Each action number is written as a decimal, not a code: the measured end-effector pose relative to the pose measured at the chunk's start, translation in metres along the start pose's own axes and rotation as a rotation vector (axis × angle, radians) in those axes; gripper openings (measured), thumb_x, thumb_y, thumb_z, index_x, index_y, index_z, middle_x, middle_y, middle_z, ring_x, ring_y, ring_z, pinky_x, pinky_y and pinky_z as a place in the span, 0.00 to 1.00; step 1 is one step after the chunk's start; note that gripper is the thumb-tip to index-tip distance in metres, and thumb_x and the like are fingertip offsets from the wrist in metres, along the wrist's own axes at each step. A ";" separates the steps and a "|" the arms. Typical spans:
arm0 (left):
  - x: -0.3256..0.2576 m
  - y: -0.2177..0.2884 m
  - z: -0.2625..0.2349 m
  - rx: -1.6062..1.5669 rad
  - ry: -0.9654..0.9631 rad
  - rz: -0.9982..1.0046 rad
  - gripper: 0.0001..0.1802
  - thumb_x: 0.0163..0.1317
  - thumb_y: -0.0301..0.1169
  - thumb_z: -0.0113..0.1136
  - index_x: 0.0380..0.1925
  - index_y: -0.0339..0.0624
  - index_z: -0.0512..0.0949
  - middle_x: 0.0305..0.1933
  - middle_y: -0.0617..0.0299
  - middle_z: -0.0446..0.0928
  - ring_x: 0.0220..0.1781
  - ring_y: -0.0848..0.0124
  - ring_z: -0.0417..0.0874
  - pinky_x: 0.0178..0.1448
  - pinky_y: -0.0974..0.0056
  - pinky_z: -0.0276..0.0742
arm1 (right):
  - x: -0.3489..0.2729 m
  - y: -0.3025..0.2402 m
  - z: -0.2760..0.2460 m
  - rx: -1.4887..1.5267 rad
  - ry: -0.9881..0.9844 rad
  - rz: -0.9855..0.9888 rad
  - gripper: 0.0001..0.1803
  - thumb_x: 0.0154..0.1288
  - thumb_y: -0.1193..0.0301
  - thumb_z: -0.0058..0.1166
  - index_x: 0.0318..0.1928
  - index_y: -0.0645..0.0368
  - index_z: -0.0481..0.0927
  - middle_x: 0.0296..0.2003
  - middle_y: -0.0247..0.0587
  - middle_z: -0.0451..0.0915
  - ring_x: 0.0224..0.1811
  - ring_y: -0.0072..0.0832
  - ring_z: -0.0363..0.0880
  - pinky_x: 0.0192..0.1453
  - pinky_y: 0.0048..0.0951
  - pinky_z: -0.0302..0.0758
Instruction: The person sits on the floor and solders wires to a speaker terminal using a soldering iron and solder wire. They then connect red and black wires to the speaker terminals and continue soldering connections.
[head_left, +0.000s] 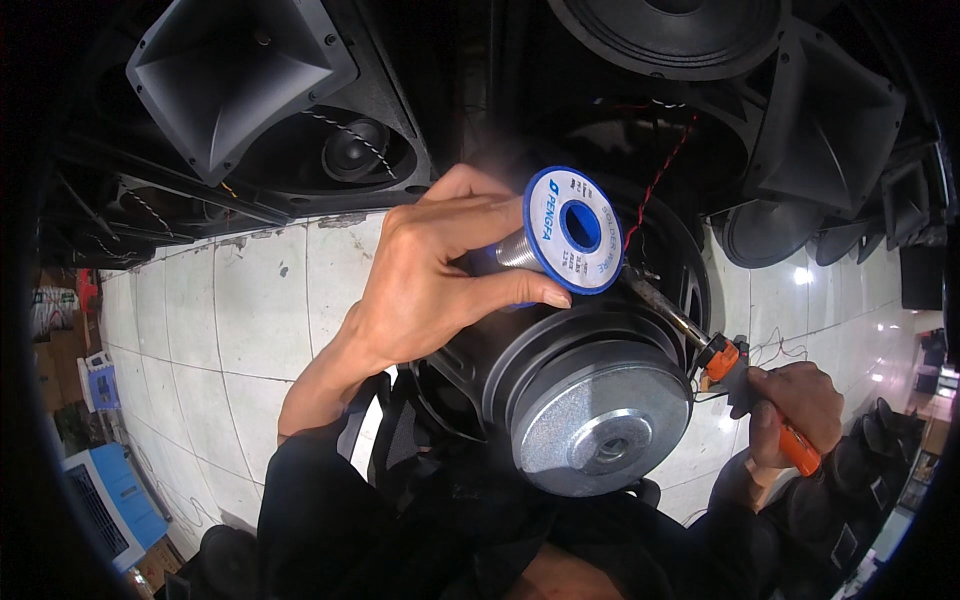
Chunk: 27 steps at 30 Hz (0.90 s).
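My left hand [430,265] is closed around a spool of solder wire [553,235] with blue rims and a white label. My right hand [795,415] grips the orange and black handle of a soldering iron [730,362]. The iron's metal shaft slants up and left, and its tip comes close to the spool's lower right edge. Below the spool lies a loudspeaker driver [600,415] with its round silver magnet facing up. A twisted red and black wire [660,182] runs down toward the iron's tip; its end is hidden behind the spool.
Black speaker cabinets stand across the far side, with a grey horn [235,75] at left and another horn [825,120] at right. A large speaker cone [675,35] sits between them. White floor tiles [265,290] spread around. A blue and white box-shaped appliance [115,500] is at lower left.
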<state>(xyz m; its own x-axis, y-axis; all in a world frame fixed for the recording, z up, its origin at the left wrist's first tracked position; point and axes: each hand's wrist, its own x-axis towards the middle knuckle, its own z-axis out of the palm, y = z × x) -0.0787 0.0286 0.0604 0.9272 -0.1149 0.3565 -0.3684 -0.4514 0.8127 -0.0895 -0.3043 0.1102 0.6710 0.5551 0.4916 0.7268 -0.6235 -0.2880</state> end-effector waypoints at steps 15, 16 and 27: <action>-0.002 0.001 -0.001 -0.004 -0.002 -0.019 0.24 0.36 0.36 0.81 0.37 0.42 0.87 0.38 0.58 0.86 0.48 0.66 0.82 0.59 0.55 0.73 | -0.002 0.030 0.012 0.268 0.162 -0.006 0.12 0.56 0.66 0.57 0.29 0.62 0.87 0.16 0.35 0.81 0.15 0.24 0.77 0.26 0.21 0.75; -0.002 0.001 -0.001 -0.008 -0.003 -0.022 0.24 0.36 0.36 0.81 0.37 0.42 0.87 0.38 0.58 0.86 0.48 0.66 0.82 0.59 0.55 0.73 | -0.001 0.028 0.011 0.238 0.158 -0.010 0.11 0.55 0.67 0.56 0.29 0.62 0.87 0.16 0.35 0.81 0.14 0.24 0.77 0.26 0.21 0.75; -0.007 0.008 0.006 -0.011 -0.006 -0.040 0.24 0.36 0.37 0.81 0.37 0.42 0.87 0.38 0.59 0.86 0.47 0.66 0.82 0.59 0.54 0.73 | 0.003 0.027 0.004 0.321 0.154 -0.116 0.12 0.51 0.69 0.56 0.28 0.67 0.86 0.11 0.35 0.77 0.11 0.24 0.76 0.20 0.20 0.73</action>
<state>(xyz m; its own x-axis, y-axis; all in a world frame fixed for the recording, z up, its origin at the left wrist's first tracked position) -0.0877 0.0206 0.0624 0.9417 -0.1025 0.3205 -0.3315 -0.4462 0.8312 -0.0672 -0.3175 0.1007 0.5692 0.5071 0.6472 0.8221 -0.3435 -0.4540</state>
